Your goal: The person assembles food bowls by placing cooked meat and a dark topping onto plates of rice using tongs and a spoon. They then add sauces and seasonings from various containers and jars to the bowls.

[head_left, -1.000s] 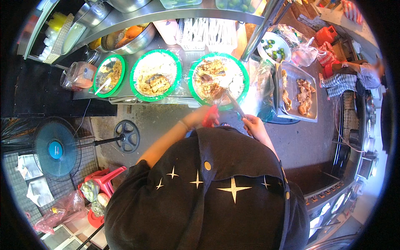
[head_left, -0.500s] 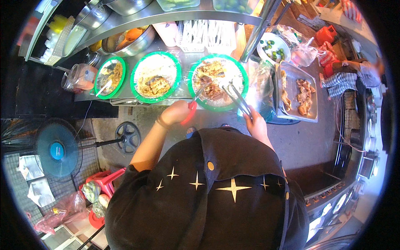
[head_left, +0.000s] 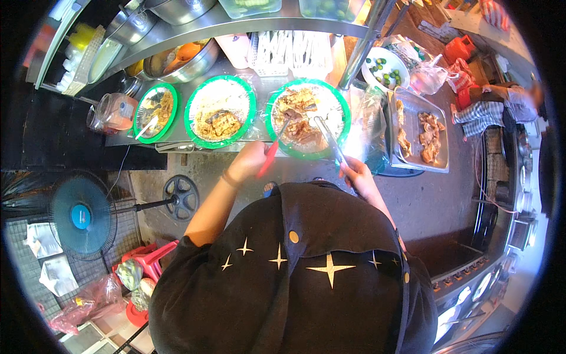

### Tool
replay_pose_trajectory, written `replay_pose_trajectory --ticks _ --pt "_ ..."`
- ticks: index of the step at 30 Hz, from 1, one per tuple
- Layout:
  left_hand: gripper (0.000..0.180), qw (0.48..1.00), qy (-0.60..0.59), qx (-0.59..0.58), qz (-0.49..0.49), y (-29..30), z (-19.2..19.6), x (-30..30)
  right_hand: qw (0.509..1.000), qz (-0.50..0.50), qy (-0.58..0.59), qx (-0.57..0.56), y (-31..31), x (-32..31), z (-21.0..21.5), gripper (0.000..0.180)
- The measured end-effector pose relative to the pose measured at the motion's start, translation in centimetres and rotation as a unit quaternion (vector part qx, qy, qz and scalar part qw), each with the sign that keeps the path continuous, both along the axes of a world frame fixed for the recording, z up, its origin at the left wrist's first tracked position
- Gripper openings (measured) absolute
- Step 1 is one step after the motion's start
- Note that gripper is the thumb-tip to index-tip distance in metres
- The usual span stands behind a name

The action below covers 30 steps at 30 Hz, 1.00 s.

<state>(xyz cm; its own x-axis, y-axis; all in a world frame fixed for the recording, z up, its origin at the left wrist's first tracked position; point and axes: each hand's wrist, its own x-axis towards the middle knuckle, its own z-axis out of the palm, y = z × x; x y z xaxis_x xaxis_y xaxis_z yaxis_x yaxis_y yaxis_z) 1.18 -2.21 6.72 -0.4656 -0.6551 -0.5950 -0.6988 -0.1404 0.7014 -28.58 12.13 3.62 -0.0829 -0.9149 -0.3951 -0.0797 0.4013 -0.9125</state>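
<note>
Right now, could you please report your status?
Left hand gripping red-handled scissors; right hand holding tongs. Tips over food on rightmost green-rimmed plate. Another plate close left.

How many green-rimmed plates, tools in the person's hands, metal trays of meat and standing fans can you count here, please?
Green-rimmed plates: 3
Red-handled tool, in the left hand: 1
Metal tongs, in the right hand: 1
Metal tray of meat: 1
Standing fan: 1
Total: 7

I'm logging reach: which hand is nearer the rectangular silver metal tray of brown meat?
Right. The right hand is left of the tray; the left hand is much farther to its left.
</note>
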Motion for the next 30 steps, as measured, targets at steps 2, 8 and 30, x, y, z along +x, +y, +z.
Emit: replay_pose_trajectory --ticks 2,8,30 --pt "0.021 0.997 0.045 -0.055 -0.025 1.3 0.2 0.1 0.994 -0.003 -0.107 0.028 -0.1 0.5 1.0 0.038" --pt "0.028 0.986 0.134 -0.098 0.005 4.3 0.4 -1.2 0.972 -0.032 -0.231 0.033 0.0 1.0 2.3 0.030" --pt "0.025 0.985 0.162 -0.060 -0.006 4.1 -0.5 -2.4 0.989 0.014 -0.145 -0.013 0.7 -0.8 2.3 0.034"
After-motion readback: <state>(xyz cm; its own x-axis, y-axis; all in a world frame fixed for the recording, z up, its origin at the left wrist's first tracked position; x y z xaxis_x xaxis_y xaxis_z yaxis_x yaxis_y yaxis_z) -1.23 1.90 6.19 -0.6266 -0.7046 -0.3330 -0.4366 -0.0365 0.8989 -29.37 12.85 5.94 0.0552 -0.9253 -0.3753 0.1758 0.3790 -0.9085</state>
